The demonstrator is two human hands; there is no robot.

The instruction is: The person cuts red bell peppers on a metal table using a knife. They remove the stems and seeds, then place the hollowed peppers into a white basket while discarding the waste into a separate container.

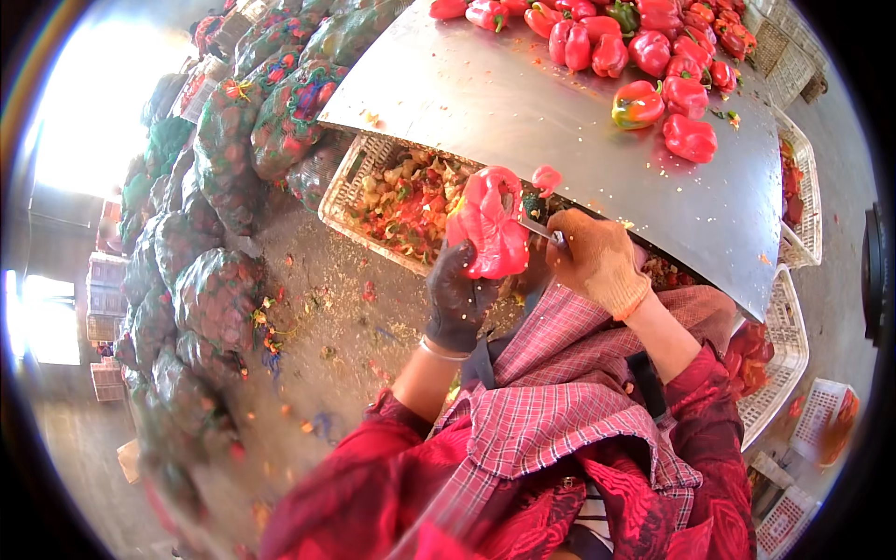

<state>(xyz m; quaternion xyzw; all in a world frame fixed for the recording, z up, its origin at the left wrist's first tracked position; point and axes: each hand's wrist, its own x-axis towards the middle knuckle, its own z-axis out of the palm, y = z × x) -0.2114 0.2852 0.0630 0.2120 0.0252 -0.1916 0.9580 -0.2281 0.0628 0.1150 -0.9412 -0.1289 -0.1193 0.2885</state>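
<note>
My left hand [455, 301], in a dark glove, holds a large red bell pepper [488, 238] up over the near edge of the table. The pepper's cut opening faces up and away. In an orange knit glove, my right hand [595, 255] grips a small knife [537, 228], its blade pointing at the pepper's right side. I cannot tell whether the tip touches the pepper. A small red pepper piece [546, 180] shows just beyond the blade, at the table edge. Below and left of the pepper is a plastic crate [371, 241] with pepper cores and scraps.
A metal table [476, 91] bears a pile of red bell peppers [651, 52] at its far right. Stacked green mesh sacks [224, 161] line the left. Crates with red pepper pieces [773, 357] stand at right. Scraps litter the floor [329, 315].
</note>
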